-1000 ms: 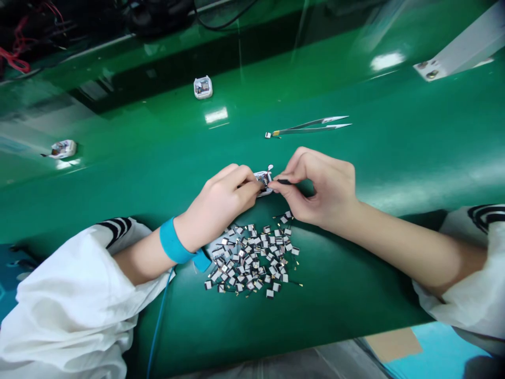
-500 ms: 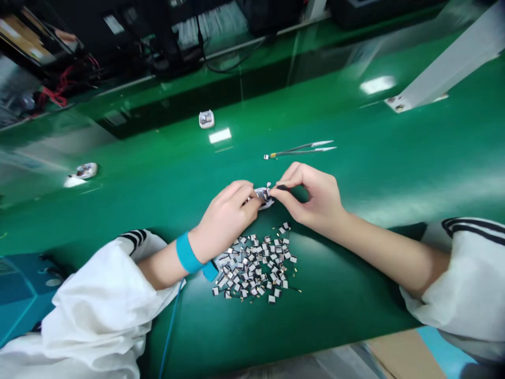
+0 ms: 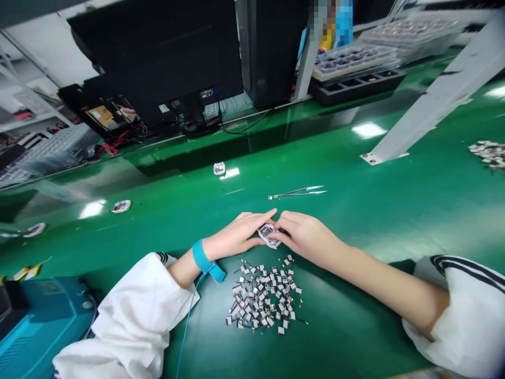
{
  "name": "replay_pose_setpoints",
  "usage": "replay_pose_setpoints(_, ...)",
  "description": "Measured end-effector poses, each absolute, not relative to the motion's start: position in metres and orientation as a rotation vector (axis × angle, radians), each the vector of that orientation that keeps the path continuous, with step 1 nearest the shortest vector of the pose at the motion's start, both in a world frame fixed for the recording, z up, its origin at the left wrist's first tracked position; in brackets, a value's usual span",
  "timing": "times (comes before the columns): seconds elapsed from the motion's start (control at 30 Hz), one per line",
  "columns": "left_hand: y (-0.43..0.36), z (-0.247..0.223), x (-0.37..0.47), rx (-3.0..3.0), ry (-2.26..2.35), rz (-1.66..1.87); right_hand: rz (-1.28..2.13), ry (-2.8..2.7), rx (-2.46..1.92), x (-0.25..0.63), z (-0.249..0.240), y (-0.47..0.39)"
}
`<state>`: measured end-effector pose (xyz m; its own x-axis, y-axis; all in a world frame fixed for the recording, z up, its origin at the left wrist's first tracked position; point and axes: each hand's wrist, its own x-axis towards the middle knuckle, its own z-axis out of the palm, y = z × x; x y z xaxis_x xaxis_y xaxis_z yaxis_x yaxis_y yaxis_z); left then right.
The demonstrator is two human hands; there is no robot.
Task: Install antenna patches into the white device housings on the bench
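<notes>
Both hands meet at a small white housing (image 3: 270, 236) with electronics inside, on or just over the green bench. My left hand (image 3: 236, 234), with a teal strap at the wrist, grips its left side between thumb and fingers. From the right, my right hand (image 3: 305, 231) holds the housing, its thumb and fingertips on the rim and inside. Any small part under those fingertips is hidden. Nearer me lies a pile of small square modules (image 3: 262, 297) with short dark leads. Beyond the hands rest tweezers (image 3: 298, 193), a small module at their left end.
More white housings (image 3: 219, 168) lie at the back and left. A slanted metal post (image 3: 424, 105) stands at the right. A teal box (image 3: 47, 316) is at lower left; a monitor (image 3: 158, 52) and trays (image 3: 355, 66) line the back.
The view has tilted up, showing more of the bench's back. My left fingers have straightened along the housing, and my right hand has moved from pinching a dark piece at its edge onto the housing.
</notes>
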<state>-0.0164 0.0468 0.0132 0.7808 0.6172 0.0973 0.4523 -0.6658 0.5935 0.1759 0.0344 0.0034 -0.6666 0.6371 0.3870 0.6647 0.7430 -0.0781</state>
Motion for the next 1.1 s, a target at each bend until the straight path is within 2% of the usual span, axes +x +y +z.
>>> replay_pose_setpoints(0.2,0.041,0.004,-0.013,2.277,0.951,0.552,-0.388,-2.547,-0.934,0.166,0.006,0.028)
replay_pose_setpoints(0.47,0.033,0.008,-0.011,2.129,0.981,0.691,-0.489,-2.511,-0.759,0.167,0.012,0.033)
replay_pose_setpoints(0.7,0.028,0.006,-0.011,2.093,0.991,0.74,-0.361,-2.462,-0.673,0.167,0.006,0.041)
replay_pose_setpoints(1.1,0.021,0.007,-0.01,2.143,1.198,0.935,-0.153,-2.331,-0.818,0.157,0.012,0.037)
